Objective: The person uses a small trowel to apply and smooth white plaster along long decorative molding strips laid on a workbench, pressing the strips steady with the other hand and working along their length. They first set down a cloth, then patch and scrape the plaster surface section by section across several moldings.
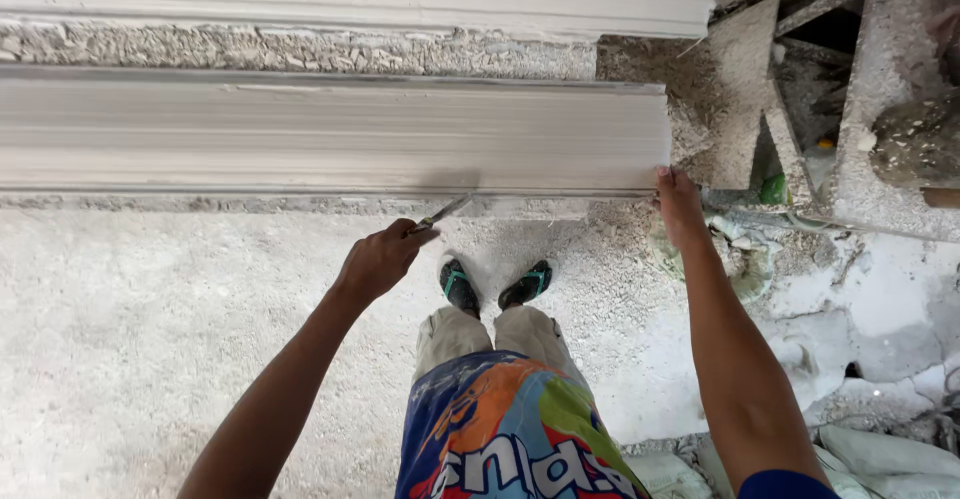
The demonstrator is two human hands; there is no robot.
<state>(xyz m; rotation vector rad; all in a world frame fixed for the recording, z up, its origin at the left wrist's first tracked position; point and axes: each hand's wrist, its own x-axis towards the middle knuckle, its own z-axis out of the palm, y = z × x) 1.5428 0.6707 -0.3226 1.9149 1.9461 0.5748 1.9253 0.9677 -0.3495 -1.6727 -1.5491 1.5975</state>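
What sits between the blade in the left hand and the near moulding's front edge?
Nothing visible. The left hand holds a thin metal blade whose tip already reaches the lower edge of the near moulding. The right hand rests on the moulding's end corner.

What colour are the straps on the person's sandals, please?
The sandal straps are teal green, seen in the head view.

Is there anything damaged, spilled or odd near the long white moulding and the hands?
Yes. White crumbs and dust cover the floor below the long white moulding. The left hand puts a thin metal tool to its lower edge; the right hand touches its end. The moulding itself shows no break.
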